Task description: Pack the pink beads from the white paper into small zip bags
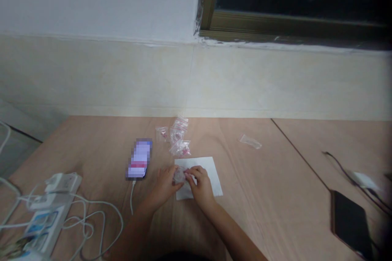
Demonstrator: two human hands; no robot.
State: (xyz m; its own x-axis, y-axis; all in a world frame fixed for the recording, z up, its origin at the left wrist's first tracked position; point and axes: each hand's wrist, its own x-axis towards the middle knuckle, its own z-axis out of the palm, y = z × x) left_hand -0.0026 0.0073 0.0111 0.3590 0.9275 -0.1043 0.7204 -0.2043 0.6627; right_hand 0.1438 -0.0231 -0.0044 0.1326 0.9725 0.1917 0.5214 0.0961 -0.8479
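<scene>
Between my two hands is a small clear plastic bag [179, 175], held above a white sheet of paper [212, 173]. My left hand [167, 183] grips the bag's left side between thumb and fingers. On the other side, my right hand [200, 183] has its thumb and fingertips pinched at the bag's right edge, where a small pinkish-red bit shows; whether that bit is inside the bag or in the fingertips I cannot tell. Just beyond the paper lie several small zip bags [180, 134], some with pink-red pieces in them.
A phone [140, 159] with a lit screen lies left, its white cable plugged in. White power strips [49, 220] with tangled cables fill the near left. Right of the paper lies a clear plastic bag [249, 141]. A dark tablet or phone [350, 224] is at far right.
</scene>
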